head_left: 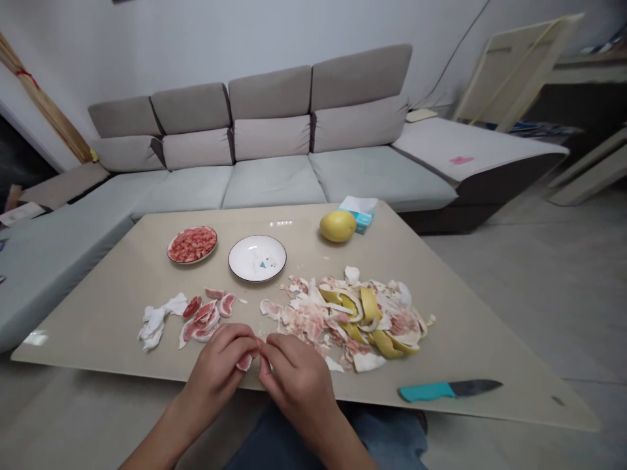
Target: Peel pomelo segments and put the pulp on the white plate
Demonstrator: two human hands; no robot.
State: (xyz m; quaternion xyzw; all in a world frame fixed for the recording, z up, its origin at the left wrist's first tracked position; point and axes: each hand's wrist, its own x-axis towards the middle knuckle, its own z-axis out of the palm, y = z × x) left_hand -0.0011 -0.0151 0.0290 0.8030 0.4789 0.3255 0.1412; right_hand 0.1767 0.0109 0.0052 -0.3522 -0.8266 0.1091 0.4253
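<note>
Over the table's near edge, my left hand (222, 362) is closed around a pink pomelo segment (244, 362), part of which shows below the fingers. My right hand (296, 369) meets it, fingertips pinched at the segment's upper end; what exactly they grip is mostly hidden. Just beyond my left hand lies a pile of pomelo segments (203, 318) in pale membrane. To the right of my hands spreads a heap of peel and membrane scraps (343, 313). A plate of peeled pink pulp (192, 245) stands at the far left, with a bare white plate (257, 258) beside it.
A knife (449, 390) with a turquoise handle lies near the front right edge. A whole yellow pomelo (337, 226) and a tissue box (361, 214) sit at the back. Crumpled tissues (159, 318) lie left. A grey sofa (274, 176) stands behind the table.
</note>
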